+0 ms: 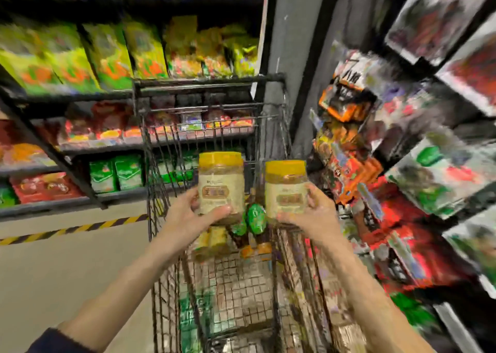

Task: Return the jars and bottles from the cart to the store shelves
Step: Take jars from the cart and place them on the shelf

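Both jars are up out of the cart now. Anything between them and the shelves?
The left hand and right hand each hold a yellow-lidded jar above the cart. Its far end stands between the jars and the shelves ahead.

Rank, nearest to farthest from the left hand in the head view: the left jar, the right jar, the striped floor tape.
1. Left jar, held in the left hand.
2. Right jar, in the right hand.
3. Striped floor tape, far left on the floor.
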`<state>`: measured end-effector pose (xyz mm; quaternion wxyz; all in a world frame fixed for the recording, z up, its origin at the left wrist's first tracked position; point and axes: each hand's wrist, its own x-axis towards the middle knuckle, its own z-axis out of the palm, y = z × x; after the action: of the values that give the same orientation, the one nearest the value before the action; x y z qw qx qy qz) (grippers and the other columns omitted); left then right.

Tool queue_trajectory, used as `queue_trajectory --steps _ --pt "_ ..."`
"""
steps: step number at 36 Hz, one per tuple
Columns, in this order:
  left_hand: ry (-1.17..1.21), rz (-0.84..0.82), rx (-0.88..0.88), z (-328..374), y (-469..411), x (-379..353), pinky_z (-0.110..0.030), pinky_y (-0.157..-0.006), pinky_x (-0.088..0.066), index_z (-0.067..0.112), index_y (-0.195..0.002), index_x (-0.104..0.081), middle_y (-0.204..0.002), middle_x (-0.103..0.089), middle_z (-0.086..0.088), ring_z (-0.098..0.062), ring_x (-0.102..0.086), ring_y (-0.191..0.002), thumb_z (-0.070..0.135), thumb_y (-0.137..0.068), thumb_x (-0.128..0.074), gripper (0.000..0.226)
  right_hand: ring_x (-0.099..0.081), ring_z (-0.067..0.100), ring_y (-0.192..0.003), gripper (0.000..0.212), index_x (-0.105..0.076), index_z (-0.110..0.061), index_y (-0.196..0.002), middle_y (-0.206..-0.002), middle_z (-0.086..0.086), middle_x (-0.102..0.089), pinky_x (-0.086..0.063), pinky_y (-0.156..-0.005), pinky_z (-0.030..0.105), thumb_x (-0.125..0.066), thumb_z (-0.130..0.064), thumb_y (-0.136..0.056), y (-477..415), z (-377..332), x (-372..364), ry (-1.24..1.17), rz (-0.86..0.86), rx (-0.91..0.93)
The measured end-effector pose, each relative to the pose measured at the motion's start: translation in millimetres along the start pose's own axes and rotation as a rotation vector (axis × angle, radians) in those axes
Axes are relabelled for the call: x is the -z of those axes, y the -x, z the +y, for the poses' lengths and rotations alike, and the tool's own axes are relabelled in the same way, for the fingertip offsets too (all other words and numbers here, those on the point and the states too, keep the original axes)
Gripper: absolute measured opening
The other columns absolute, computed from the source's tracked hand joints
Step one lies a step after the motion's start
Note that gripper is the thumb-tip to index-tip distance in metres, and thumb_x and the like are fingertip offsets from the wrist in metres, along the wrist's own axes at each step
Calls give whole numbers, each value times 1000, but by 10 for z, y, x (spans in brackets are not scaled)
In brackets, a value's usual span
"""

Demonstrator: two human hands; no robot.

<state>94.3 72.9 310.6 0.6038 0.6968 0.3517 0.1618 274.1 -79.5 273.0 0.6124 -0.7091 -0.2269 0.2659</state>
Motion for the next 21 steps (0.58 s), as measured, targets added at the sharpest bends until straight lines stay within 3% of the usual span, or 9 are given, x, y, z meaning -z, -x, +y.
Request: queue_trajectory --steps 4,7,10,12,14,16,19,21 --pt "39 -101 -176 302 201 15 -5 -65 -50 10 -113 -58 -95 -68 8 8 -67 -74 2 -73 -73 43 -68 4 -86 60 -61 -27 -98 -89 -10 -73 -55 -82 23 -86 4 -52 552 -400 126 33 146 97" --pt "34 -208 -273 482 419 16 -8 -71 -52 12 -116 -57 -102 -69 3 -2 -68 -85 3 -71 -75 49 -68 6 -90 72 -59 -15 -116 -102 -2 -71 -54 -81 20 -88 -1 -51 1022 -636 193 46 276 134" --pt "43 -305 -369 631 669 -38 -9 -71 -52 17 -108 -58 -97 -69 6 -5 -68 -82 1 -68 -76 47 -68 1 -81 65 -59 -13 -109 -96 -4 -71 -54 -73 14 -84 8 -53 1507 -841 262 53 391 188" --pt "41 -390 -441 733 845 -134 -9 -71 -51 20 -104 -59 -95 -70 8 0 -68 -80 1 -67 -77 45 -70 6 -83 63 -59 -17 -105 -95 -4 -71 -56 -77 21 -84 8 -53 1834 -954 326 67 469 201" --pt "34 -469 -499 829 1031 -267 -8 -71 -50 19 -104 -59 -94 -70 8 4 -67 -79 -1 -69 -76 44 -69 16 -93 70 -58 -13 -113 -103 3 -71 -55 -86 34 -87 2 -51 2173 -1029 420 76 547 207" --pt "41 -547 -542 932 1218 -433 -7 -71 -49 21 -102 -60 -87 -72 11 6 -66 -79 -1 -69 -77 44 -67 19 -99 75 -56 -11 -117 -108 6 -69 -53 -90 39 -89 -2 -50 2543 -1107 524 93 633 218" --pt "51 -669 -579 1089 1546 -714 -8 -73 -50 28 -101 -60 -87 -73 14 2 -67 -83 22 -61 -86 48 -67 13 -96 71 -56 -17 -114 -108 4 -69 -54 -87 32 -87 0 -52 3139 -1205 676 150 760 232" --pt "69 -756 -596 1179 1795 -921 -9 -74 -51 26 -103 -59 -94 -71 10 1 -67 -82 22 -62 -85 49 -67 7 -93 76 -54 -14 -120 -108 3 -68 -54 -82 22 -87 -1 -53 3548 -1267 776 181 843 244"
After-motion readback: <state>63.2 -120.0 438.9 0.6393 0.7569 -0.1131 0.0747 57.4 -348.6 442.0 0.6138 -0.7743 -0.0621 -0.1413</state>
